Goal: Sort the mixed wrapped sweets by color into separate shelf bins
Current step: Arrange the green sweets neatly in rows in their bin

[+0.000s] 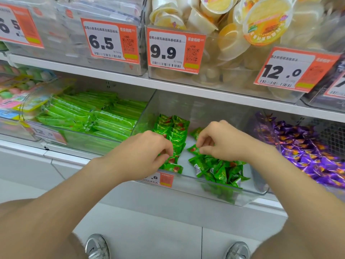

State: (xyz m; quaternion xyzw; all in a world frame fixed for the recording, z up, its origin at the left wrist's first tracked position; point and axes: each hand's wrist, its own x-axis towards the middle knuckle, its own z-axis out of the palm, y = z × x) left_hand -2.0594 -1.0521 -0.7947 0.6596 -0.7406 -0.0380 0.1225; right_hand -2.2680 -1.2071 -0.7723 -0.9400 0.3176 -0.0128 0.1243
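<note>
Small shiny green wrapped sweets (220,171), each with a red spot on the front, down in the clear plastic bin (242,199) in the middle of the frame. On the left side of the bin, stacked in two neat rows. On the right side, dumped in a messy pile. Between rows and pile, a thin strip of bare white bin floor (just enough room for fingers).

Left hand (149,152) at centre left, fingers curled, pinching one green sweet at the near end of the neat rows. Right hand (218,141) at centre right, thumb and finger pinching another green sweet just above the pile.

Low clear front wall of the bin right under both wrists, with an orange and white price tag (162,179) stuck on it below the left hand. Tall clear side walls to the left and right. Past the left wall, long green packets (89,116). Past the right wall, purple wrapped sweets (308,152). Close overhead, a white shelf board (186,88), and yellow jelly cups (224,34) at the upper right. Some bare room at the back of the bin, above the hands. More open room toward the bottom of the frame, with grey shoes (97,247) at the bottom edge.
</note>
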